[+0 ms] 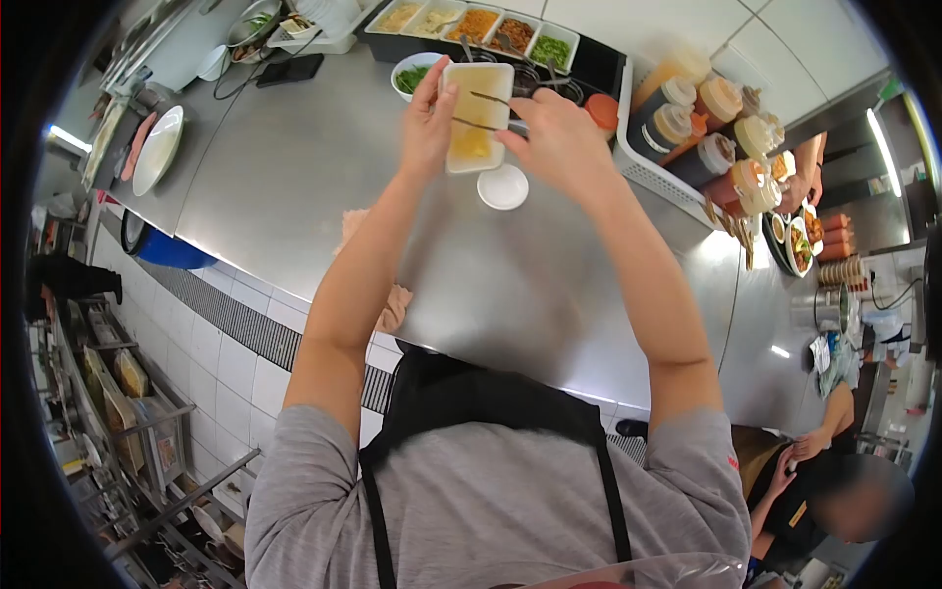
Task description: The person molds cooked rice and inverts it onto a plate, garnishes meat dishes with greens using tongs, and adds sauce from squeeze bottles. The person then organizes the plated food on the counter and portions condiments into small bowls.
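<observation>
My left hand grips the left side of a white rectangular container, raised above the steel counter and tipped so its inside faces me. Some yellow food lies toward its lower end; its kind is unclear. In my right hand is a pair of dark metal tongs, fingers closed round it, both tips reaching over the container's inside. Just below the container, a small round white bowl sits on the counter. Behind my left hand stands a bowl of chopped greens.
White tubs of toppings line the back. A white basket of sauce bottles stands at right. A pinkish cloth hangs at the counter's front edge. An oval plate is at left. Another person stands at lower right.
</observation>
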The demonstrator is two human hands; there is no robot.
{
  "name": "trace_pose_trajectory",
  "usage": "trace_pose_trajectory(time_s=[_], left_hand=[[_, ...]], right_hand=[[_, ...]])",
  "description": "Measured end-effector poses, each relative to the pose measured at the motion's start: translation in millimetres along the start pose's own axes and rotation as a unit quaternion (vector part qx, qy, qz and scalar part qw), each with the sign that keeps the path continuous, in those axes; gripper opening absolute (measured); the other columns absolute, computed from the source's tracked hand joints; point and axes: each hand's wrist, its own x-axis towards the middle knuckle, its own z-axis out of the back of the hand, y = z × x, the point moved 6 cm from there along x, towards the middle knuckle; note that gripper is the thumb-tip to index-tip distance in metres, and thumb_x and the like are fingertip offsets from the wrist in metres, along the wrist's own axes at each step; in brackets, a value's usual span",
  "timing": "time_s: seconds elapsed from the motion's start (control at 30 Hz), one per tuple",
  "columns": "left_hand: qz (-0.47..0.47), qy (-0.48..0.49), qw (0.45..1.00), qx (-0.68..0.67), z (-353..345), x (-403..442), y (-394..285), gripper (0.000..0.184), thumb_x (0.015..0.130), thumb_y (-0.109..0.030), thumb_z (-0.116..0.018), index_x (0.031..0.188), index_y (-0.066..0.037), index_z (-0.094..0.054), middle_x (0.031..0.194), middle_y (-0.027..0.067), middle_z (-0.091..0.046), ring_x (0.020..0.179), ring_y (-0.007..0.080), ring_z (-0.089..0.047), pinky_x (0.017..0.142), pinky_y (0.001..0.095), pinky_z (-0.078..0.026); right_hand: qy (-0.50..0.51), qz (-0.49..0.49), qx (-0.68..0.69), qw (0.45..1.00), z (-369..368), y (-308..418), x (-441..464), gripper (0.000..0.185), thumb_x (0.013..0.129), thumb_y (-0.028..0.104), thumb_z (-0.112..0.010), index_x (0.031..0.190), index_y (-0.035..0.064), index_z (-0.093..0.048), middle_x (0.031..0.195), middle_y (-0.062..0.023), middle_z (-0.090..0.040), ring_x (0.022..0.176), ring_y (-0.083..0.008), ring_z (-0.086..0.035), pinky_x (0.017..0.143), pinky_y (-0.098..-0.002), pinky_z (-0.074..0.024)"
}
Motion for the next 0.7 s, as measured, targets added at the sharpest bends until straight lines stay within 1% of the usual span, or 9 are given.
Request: trace_pose_trajectory(time_s=[0.03,0.07,0.1,0.13,0.27,0.4,0.47,0.6,0.7], left_hand=[[0.007,0.002,1.0,-0.002,-3.4,-5.5,6.5,0.042,0.09,-0.02,-0.052,0.128,-0.006,-0.042,0.111,0.0053,-0.054,0.101,0.0091,-0.049,0.083,0.0233,-0.043],[-0.011,0.012,0.998,0.055,-6.9,-9.7,9.5,0.041,0.089,-0.018,-0.053,0.127,-0.006,-0.044,0.114,0.0064,-0.052,0.104,0.0105,-0.047,0.086,0.0241,-0.041],[-0.03,0.022,0.993,0.112,-9.2,-13.1,14.2,0.041,0.088,-0.017,-0.054,0.127,-0.007,-0.045,0.116,0.0074,-0.05,0.106,0.0118,-0.046,0.088,0.0249,-0.039],[-0.047,0.024,0.994,0.094,-11.0,-14.1,18.7,0.041,0.087,-0.016,-0.056,0.126,-0.01,-0.047,0.119,0.0086,-0.047,0.109,0.0156,-0.044,0.093,0.0272,-0.035],[-0.068,0.035,0.987,0.141,-17.8,-19.4,26.3,0.042,0.085,-0.015,-0.057,0.126,-0.011,-0.048,0.118,0.009,-0.048,0.11,0.0196,-0.044,0.097,0.0297,-0.032],[-0.08,0.059,0.979,0.181,-24.7,-18.5,28.8,0.042,0.083,-0.015,-0.058,0.124,-0.01,-0.049,0.118,0.0103,-0.049,0.111,0.0225,-0.044,0.096,0.0313,-0.033],[-0.085,0.074,0.976,0.187,-26.6,-19.2,29.7,0.042,0.083,-0.015,-0.058,0.124,-0.01,-0.049,0.118,0.0108,-0.049,0.112,0.0236,-0.044,0.096,0.032,-0.033],[-0.136,0.086,0.96,0.228,-32.7,-17.8,25.3,0.043,0.081,-0.015,-0.06,0.123,-0.01,-0.049,0.118,0.0115,-0.049,0.112,0.0256,-0.044,0.096,0.0331,-0.034],[-0.175,0.103,0.945,0.255,-36.3,-18.7,22.6,0.044,0.08,-0.015,-0.061,0.123,-0.011,-0.05,0.119,0.0121,-0.049,0.112,0.0262,-0.044,0.096,0.0333,-0.034]], right_hand=[[0.032,-0.041,-0.027,0.998,-9.2,-2.1,0.5,0.032,0.073,0.025,-0.065,0.092,0.0001,-0.062,0.083,-0.0144,-0.06,0.074,-0.03,-0.06,0.066,-0.0379,-0.0494],[0.063,-0.081,-0.054,0.993,-16.6,-7.6,0.4,0.03,0.073,0.025,-0.066,0.092,0.0018,-0.063,0.079,-0.0135,-0.06,0.075,-0.0302,-0.059,0.065,-0.0388,-0.0487],[0.065,-0.085,-0.053,0.993,-23.3,-13.3,0.7,0.03,0.073,0.025,-0.066,0.092,0.0018,-0.063,0.079,-0.0135,-0.06,0.075,-0.0302,-0.059,0.065,-0.0388,-0.0487],[0.08,-0.101,-0.048,0.99,-34.6,-21.9,0.0,0.027,0.073,0.024,-0.065,0.088,0.0015,-0.064,0.079,-0.0146,-0.06,0.075,-0.0305,-0.06,0.067,-0.0394,-0.0487],[0.143,-0.167,-0.029,0.975,-67.0,-46.2,-10.3,0.022,0.073,0.022,-0.064,0.081,0.0013,-0.066,0.08,-0.0162,-0.062,0.077,-0.0312,-0.061,0.07,-0.0406,-0.0486],[0.162,-0.187,-0.006,0.969,-72.3,-51.9,-22.6,0.022,0.074,0.022,-0.064,0.084,0.0029,-0.067,0.083,-0.0156,-0.063,0.078,-0.0313,-0.061,0.072,-0.0405,-0.0484],[0.156,-0.163,0.03,0.974,-69.7,-49.1,-27.4,0.023,0.072,0.02,-0.06,0.079,-0.0012,-0.065,0.082,-0.0192,-0.063,0.077,-0.0328,-0.063,0.07,-0.0409,-0.0504],[0.147,-0.168,0.015,0.975,-60.5,-47.2,-40.3,0.021,0.072,0.02,-0.06,0.077,0.0,-0.065,0.081,-0.0176,-0.063,0.076,-0.0325,-0.062,0.07,-0.0409,-0.0502],[0.128,-0.14,-0.01,0.982,-56.2,-44.9,-49.2,0.021,0.073,0.021,-0.061,0.075,0.0007,-0.065,0.08,-0.0163,-0.062,0.076,-0.0327,-0.061,0.068,-0.0411,-0.0498]])
